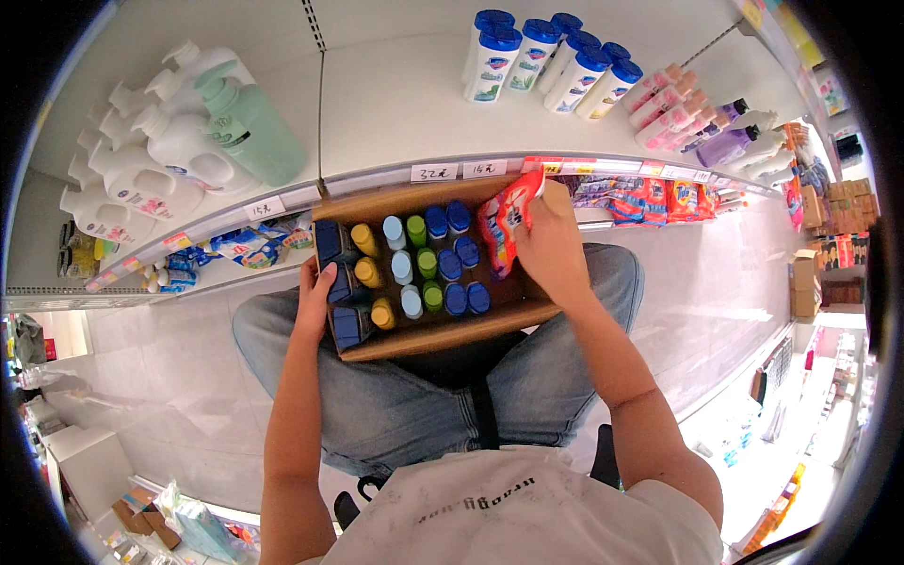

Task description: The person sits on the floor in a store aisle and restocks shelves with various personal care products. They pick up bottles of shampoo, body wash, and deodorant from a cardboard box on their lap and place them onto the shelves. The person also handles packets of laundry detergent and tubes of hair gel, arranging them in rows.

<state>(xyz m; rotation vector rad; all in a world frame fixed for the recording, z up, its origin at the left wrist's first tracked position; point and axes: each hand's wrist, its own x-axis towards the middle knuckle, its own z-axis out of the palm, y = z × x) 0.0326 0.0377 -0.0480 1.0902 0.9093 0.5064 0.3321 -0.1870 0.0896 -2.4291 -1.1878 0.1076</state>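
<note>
An open cardboard box [443, 347] rests on my lap, tilted a little, against the shelf edge. My left hand [314, 298] grips its left end, thumb over the rim beside the dark blue caps [345, 275]. Inside stand rows of bottles with yellow caps [368, 273], light blue caps [402, 267], green caps [427, 263] and blue caps [450, 266]. At the box's right end my right hand [554, 247] is closed on a red and white plastic pouch [504, 224], held upright partly inside the box. The pouch's lower end and the right fingertips are partly hidden.
White pump bottles [141, 174] and a green one [247, 127] crowd the shelf's left. White bottles with blue lids [539, 58] stand mid-shelf, pink bottles [664, 113] further right. Red bags [650, 201] lie on the lower shelf. Brown cartons [805, 284] are stacked far right.
</note>
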